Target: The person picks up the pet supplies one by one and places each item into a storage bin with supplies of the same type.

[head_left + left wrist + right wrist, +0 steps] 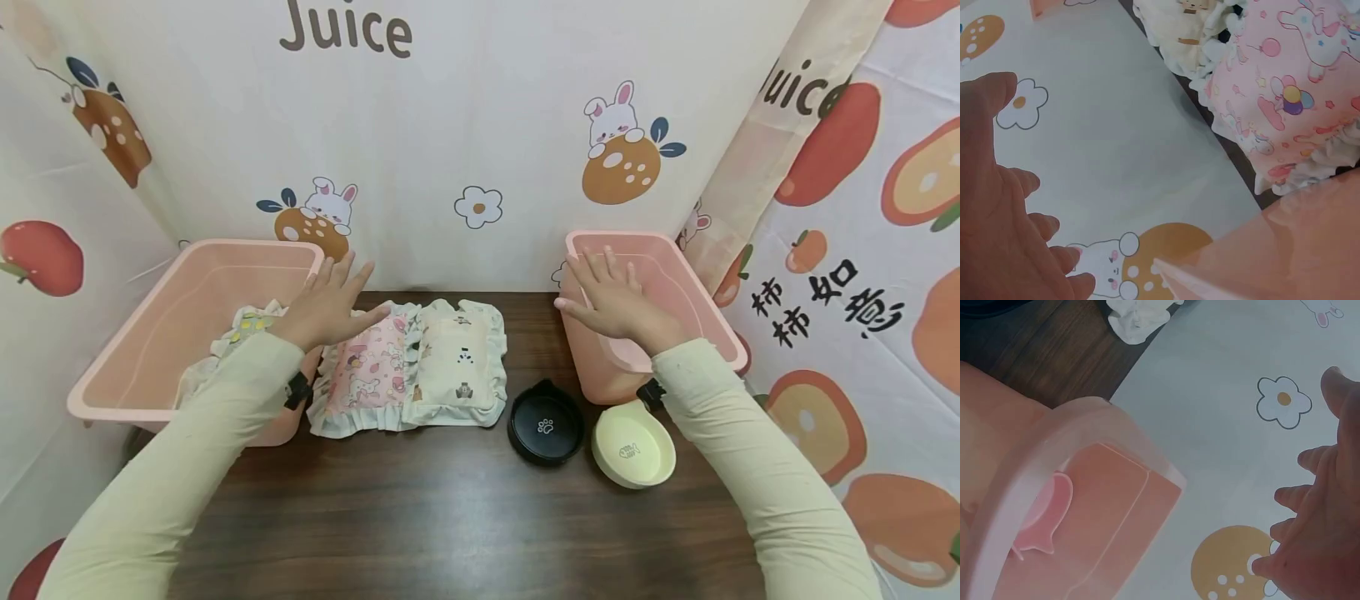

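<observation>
Cushions (411, 367) between left bin (202, 292) and right bin (671, 271) | my left hand (324, 306) spread, empty, near left bin | my right hand (617, 302) likewise near right bin | pink dish (1052, 519) inside right bin: right wrist view only

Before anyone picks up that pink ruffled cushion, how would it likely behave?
The pink ruffled cushion would probably feel soft and give under a grip: its middle looks padded and its fabric edge hangs in loose folds. Lying flat on the table, it seems unlikely to roll. Pushed sideways, it may nudge the cream ruffled cushion, since their frills meet.
</observation>
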Demonstrator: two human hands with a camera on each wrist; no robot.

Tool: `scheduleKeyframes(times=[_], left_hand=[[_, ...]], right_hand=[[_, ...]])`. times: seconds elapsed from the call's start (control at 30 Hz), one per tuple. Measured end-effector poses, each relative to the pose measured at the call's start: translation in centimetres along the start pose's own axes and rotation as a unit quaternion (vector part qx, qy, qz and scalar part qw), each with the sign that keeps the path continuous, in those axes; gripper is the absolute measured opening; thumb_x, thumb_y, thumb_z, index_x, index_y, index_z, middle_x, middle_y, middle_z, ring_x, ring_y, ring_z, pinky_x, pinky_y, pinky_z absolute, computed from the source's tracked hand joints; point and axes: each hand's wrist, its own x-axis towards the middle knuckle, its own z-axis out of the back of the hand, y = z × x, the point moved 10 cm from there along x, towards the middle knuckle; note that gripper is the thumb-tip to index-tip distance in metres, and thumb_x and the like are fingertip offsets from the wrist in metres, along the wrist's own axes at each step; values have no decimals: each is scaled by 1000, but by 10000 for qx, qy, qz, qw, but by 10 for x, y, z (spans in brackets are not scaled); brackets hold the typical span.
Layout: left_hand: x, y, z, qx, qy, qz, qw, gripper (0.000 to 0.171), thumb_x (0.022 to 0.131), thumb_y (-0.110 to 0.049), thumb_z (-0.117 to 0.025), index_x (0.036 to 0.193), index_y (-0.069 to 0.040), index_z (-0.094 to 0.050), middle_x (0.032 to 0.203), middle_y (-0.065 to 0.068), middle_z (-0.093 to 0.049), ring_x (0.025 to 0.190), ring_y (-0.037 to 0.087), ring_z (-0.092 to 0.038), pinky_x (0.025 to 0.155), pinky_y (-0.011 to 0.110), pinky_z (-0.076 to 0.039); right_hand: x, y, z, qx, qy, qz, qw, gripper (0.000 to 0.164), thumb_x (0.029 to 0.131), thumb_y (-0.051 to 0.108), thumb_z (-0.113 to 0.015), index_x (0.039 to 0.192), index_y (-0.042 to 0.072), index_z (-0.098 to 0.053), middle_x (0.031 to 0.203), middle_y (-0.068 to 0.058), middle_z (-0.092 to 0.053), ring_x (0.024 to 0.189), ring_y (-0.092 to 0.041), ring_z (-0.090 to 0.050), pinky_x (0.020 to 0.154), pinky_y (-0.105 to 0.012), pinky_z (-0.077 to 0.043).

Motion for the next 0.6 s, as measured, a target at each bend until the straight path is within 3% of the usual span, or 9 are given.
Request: scheduleKeyframes(times=[0.17,0.3,0.4,0.6], left_hand=[[-14,8,6,-17,-55,-56,10000,90,92,-67,-37,155,-9,-9,159,21,6,143,48,3,108,69,-11],[-29,24,10,156,47,-76,9998,91,94,-65,-35,154,-5,-4,158,22,9,142,49,3,110,67,-10],[-40,42,13,309,56,-69,9995,90,95,-64,-31,153,-3,-2,158,26,6,143,48,2,112,63,-5],[-67,88,23,556,-411,22,9976,93,95,-58,-40,150,8,-4,154,34,-2,141,52,-3,111,64,-8]], right_hand=[[2,10,-1,59,-77,118,9999,81,96,55,-44,156,18,-4,161,-16,4,144,-37,20,111,-63,10],[4,24,-2,29,-193,357,9992,79,96,51,-47,156,15,-9,161,-17,1,145,-38,15,112,-62,8],[5,33,-3,-17,-270,496,9984,78,96,50,-48,155,13,-13,160,-17,-1,145,-39,13,112,-63,5],[7,45,-10,-90,-281,724,9969,76,97,51,-46,155,13,-14,160,-18,-4,145,-39,11,113,-63,4]])
